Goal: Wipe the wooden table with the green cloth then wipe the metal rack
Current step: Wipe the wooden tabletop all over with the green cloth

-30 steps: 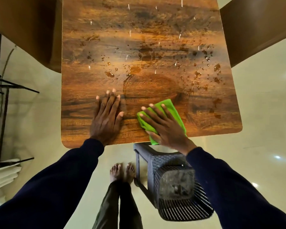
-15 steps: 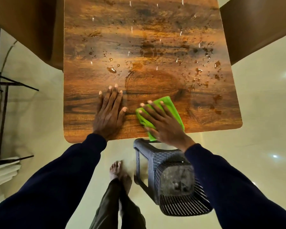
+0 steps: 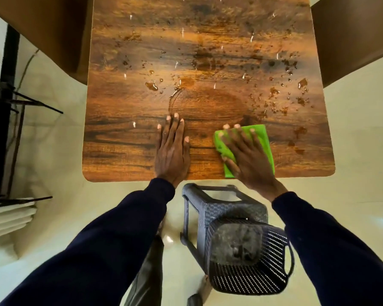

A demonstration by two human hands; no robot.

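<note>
Closest to you, under the near edge, stands a dark plastic stool; it plays no part in the wipe. Just beyond it, both hands lie on the worktop close to that near edge. Your left hand rests flat on bare wood, fingers straight and holding nothing; it looks like a brace. Your right hand lies just to its right, fingers spread and pressing the green cloth flat against the wood. The cloth's long side runs near to far, and its far-right corner shows past your fingertips.

The next stroke turns on where the wet lies. The thickest scatter of droplets sits farther out and to the right of the cloth, so the right hand is the nearer one and should probably push away and rightward. A small puddle lies beyond your left hand, farther out and to the cloth's left. More specks dot the far half.

The metal rack stands off the worktop at far left, well apart from both hands and not yet wiped.
</note>
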